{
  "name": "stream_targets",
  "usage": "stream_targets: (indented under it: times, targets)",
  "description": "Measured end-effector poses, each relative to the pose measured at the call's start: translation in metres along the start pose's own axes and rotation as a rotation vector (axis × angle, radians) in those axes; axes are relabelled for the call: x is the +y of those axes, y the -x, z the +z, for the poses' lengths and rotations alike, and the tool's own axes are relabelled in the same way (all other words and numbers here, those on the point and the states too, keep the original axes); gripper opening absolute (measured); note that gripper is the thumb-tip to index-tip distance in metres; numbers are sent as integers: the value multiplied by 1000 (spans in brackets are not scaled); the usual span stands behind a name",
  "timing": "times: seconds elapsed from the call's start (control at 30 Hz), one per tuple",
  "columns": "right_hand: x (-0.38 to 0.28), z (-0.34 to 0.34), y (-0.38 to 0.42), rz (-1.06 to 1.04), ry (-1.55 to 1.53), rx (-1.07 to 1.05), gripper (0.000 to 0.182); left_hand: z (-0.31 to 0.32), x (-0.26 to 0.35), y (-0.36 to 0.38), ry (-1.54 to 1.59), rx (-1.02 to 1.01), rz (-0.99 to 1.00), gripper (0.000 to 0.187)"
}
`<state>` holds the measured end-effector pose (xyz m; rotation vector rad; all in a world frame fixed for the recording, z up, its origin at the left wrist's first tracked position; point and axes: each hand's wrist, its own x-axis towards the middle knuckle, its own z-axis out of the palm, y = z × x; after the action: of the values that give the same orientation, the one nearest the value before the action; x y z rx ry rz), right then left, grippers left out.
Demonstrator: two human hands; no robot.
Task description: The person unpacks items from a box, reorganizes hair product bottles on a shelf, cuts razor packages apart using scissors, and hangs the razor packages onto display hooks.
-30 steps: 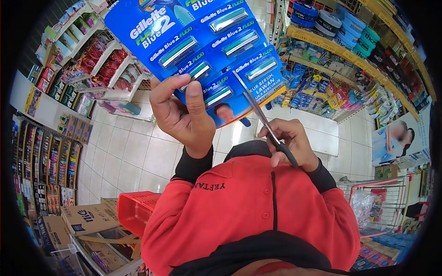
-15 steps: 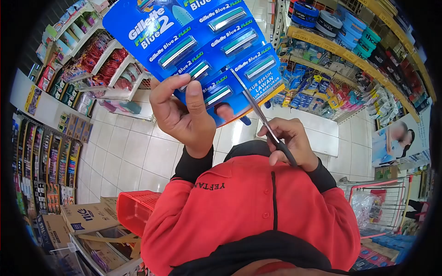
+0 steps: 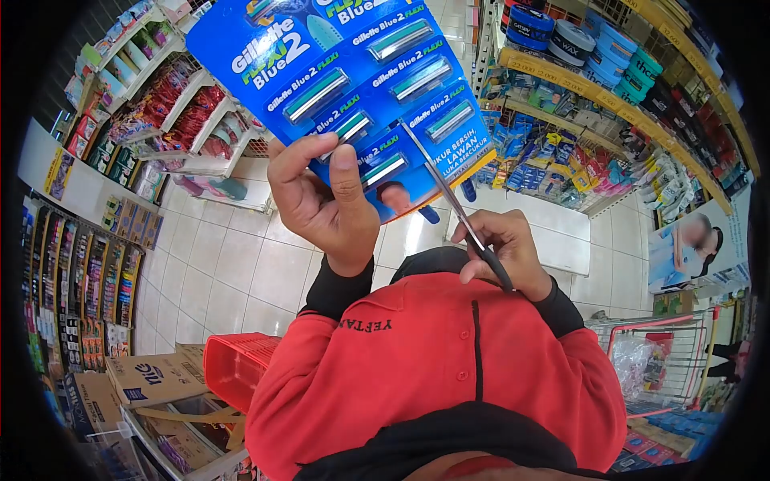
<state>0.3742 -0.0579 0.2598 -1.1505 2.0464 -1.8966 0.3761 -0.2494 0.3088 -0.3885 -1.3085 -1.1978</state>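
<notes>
A blue Gillette razor card (image 3: 321, 60) with several razors in clear blisters hangs tilted at the top centre. Its lower left edge is pinched between the thumb and fingers of my left hand (image 3: 329, 200). My right hand (image 3: 509, 252) is closed around the black handles of a pair of scissors (image 3: 453, 200). The scissor blades point up and to the left, lying along the card between two columns of blisters, with the tip near the card's middle. Part of the right fingers is hidden behind the handles.
Store shelves (image 3: 593, 84) with tubs and hanging packs stand at the upper right, more shelves (image 3: 84, 272) at the left. A red basket (image 3: 237, 365) and cardboard boxes (image 3: 152, 377) are at the lower left. A shopping cart (image 3: 662, 361) stands at the right.
The razor card and my left hand have shifted slightly to the right. The scissors and my right hand have moved very little.
</notes>
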Motion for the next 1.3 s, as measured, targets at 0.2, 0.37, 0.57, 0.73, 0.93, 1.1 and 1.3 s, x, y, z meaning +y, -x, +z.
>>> stream_targets:
  times: [0.2,0.37,0.57,0.73,0.93,1.1,1.3]
  targets:
    - [1,-1,1,15,30,-13,40,1,0,0,13,-5,-4,15]
    - [4,-4,5,147,-287,-126,50,-4,-4,2,61,18,-11,15]
    - [-4,-6,5,193,-404,-203,60,-10,-8,4,80,-62,73,18]
    - [-2,-2,4,161,-332,-148,58,-8,-6,9,151,-103,-40,27]
    - [5,4,0,49,-213,-32,56,-4,-4,17,129,-129,-86,32]
    - [3,4,-3,42,-134,-28,53,-4,-1,17,113,-130,-131,32]
    - [1,4,-4,27,-72,3,52,-2,3,14,90,-134,-124,30]
